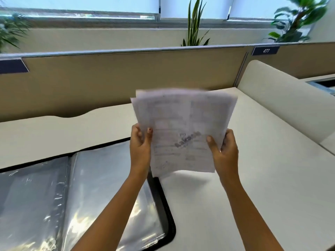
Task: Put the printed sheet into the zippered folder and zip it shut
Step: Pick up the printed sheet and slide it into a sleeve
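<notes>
Here a pale white desk [262, 187] stretches out under both hands. Beyond them stands a beige cubicle partition [108, 78], which carries a dark number plate [265, 50] reading 477 up past the right hand. Above the partition runs a window [81, 6] with light blinds. A tall spiky plant [194, 24] rises behind the partition, and a leafier one [299, 20] stands farther right. A white rounded side panel [282, 105] closes the desk off to the right of the right hand.

The printed sheets [183, 127], a thin sheaf with fanned top edges, are held up off the desk between the hands. Their print is blurred apart from a grey stamp-like word low down. The left hand [140, 142] pinches the left edge, with its thumb [149, 134] lying on the front. The right hand [224, 147] grips the right edge the same way. The hands are a sheet's width apart.

The zippered folder [165, 205] lies open flat on the desk, below and left of the left hand. Its black zip border frames glossy clear sleeves [99, 178], and the left forearm crosses over its right page
</notes>
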Motion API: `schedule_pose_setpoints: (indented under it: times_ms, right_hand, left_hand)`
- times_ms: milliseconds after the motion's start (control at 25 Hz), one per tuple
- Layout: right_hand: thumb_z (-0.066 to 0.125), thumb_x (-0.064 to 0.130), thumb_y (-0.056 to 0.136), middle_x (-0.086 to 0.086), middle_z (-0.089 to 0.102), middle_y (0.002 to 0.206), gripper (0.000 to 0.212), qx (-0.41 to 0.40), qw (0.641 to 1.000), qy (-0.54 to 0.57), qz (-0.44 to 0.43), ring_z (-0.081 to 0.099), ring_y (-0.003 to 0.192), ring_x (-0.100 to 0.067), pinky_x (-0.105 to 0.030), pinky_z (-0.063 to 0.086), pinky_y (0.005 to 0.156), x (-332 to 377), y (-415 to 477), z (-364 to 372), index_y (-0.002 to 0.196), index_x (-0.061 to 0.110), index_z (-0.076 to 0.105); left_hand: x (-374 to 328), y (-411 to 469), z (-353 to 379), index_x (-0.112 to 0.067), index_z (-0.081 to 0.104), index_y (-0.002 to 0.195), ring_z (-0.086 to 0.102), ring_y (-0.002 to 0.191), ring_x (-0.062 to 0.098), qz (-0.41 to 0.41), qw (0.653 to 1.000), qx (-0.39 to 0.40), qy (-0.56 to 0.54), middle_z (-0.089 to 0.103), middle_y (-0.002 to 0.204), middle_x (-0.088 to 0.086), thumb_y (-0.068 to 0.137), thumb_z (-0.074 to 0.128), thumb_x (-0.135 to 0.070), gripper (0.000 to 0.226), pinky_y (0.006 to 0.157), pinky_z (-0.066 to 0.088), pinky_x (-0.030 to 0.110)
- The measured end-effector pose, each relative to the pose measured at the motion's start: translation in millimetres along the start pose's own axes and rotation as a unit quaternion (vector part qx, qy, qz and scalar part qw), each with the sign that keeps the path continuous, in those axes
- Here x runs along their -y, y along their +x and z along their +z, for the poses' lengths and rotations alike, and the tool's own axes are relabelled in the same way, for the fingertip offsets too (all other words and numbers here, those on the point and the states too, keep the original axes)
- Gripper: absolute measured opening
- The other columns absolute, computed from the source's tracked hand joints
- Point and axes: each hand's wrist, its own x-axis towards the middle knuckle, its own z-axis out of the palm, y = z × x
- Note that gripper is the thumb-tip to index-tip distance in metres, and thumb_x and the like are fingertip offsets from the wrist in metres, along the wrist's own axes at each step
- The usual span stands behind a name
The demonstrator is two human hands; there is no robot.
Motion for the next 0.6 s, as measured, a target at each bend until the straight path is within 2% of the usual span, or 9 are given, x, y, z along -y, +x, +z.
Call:
schedule_pose_setpoints:
  times_ms: [80,160,240,320,360,480,600]
  right_hand:
    - [0.057,0.019,0.093,-0.001,0.06,0.112,0.039,0.019,0.998,0.05,0.04,0.06,0.1,-0.012,-0.026,0.054,0.079,-7.8,-6.9,1.8,0.128,0.015,0.042]
    - [0.05,0.014,0.096,0.002,0.058,0.115,0.043,0.028,0.996,0.071,0.056,0.059,0.1,-0.002,-0.019,0.052,0.078,-10.4,-10.9,4.5,0.136,0.022,0.035]
    - [0.048,0.011,0.097,0.008,0.059,0.108,0.038,0.013,0.997,0.071,0.038,0.061,0.095,0.0,-0.02,0.054,0.075,-7.6,-9.8,4.1,0.122,0.039,0.04]
    - [0.048,0.015,0.095,0.013,0.058,0.105,0.035,-0.009,0.997,0.07,0.016,0.062,0.095,-0.006,-0.026,0.056,0.075,-3.3,-6.7,1.2,0.107,0.047,0.041]
    - [0.049,0.017,0.094,0.014,0.059,0.105,0.031,-0.02,0.997,0.07,0.01,0.062,0.094,-0.007,-0.028,0.057,0.075,-3.0,-5.4,-0.6,0.105,0.046,0.042]
    - [0.048,0.011,0.097,0.009,0.06,0.104,0.018,-0.034,0.998,0.056,0.02,0.062,0.092,-0.009,-0.032,0.058,0.076,-7.9,-5.7,-3.0,0.106,0.025,0.042]
    - [0.048,0.005,0.096,0.003,0.059,0.107,0.019,-0.04,0.997,0.048,0.041,0.06,0.093,-0.01,-0.031,0.056,0.077,-12.5,-9.5,-4.3,0.106,0.018,0.039]
  left_hand:
    - [4.8,-5.6,1.3,-0.03,0.047,0.1,0.064,0.086,-0.003,0.006,0.999,0.013,0.034,0.062,0.096,-0.01,0.094,0.046,-0.033,0.007,0.064,0.053,0.015]
    - [8.5,-9.6,3.7,-0.032,0.047,0.102,0.064,0.087,-0.002,0.002,0.998,0.02,0.059,0.061,0.098,-0.01,0.097,0.044,-0.028,0.008,0.062,0.054,0.014]
    - [8.8,-10.2,6.5,-0.03,0.048,0.108,0.065,0.09,0.006,0.009,0.997,0.014,0.071,0.062,0.101,-0.007,0.098,0.043,-0.026,0.012,0.064,0.056,0.019]
    - [6.6,-8.7,9.6,-0.029,0.049,0.111,0.065,0.092,0.012,0.025,0.996,0.009,0.08,0.063,0.104,-0.006,0.099,0.043,-0.027,0.014,0.068,0.058,0.024]
    - [5.6,-7.8,11.5,-0.029,0.049,0.111,0.065,0.092,0.013,0.029,0.996,0.007,0.082,0.063,0.104,-0.007,0.099,0.043,-0.028,0.013,0.07,0.058,0.025]
    - [5.6,-9.4,17.5,-0.032,0.049,0.108,0.066,0.09,0.012,0.011,0.996,0.013,0.092,0.064,0.101,-0.012,0.098,0.045,-0.032,0.011,0.073,0.06,0.033]
    - [7.8,-13.5,20.7,-0.032,0.05,0.111,0.066,0.092,0.016,-0.012,0.996,0.032,0.088,0.065,0.104,-0.009,0.096,0.048,-0.035,0.015,0.076,0.06,0.04]
